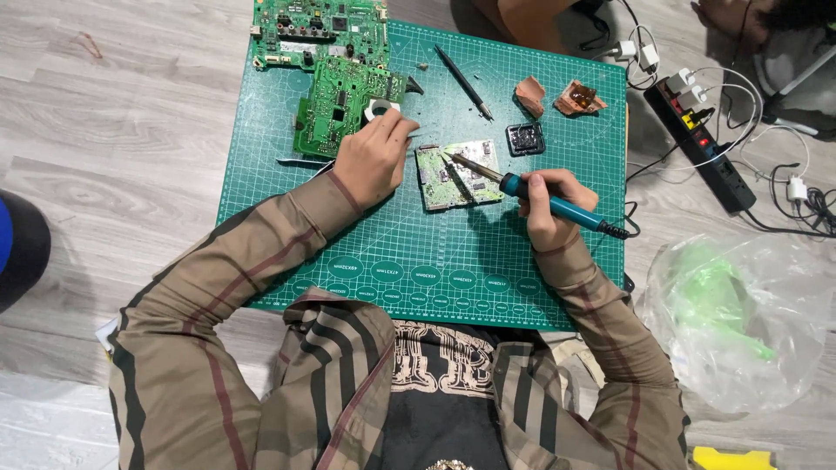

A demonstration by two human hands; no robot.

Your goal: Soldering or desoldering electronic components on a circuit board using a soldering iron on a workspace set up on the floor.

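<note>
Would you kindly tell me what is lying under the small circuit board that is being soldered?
The small circuit board lies flat on the green cutting mat, whose grid shows all around it. The soldering iron tip rests on top. Whatever sits directly beneath the board is covered.

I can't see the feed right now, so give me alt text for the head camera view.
A person's right hand holds a blue-handled soldering iron, its tip over a small green circuit board on a green gridded cutting mat. Their left hand rests at that board's left edge, with larger green circuit boards behind and a black power strip to the right.
</note>
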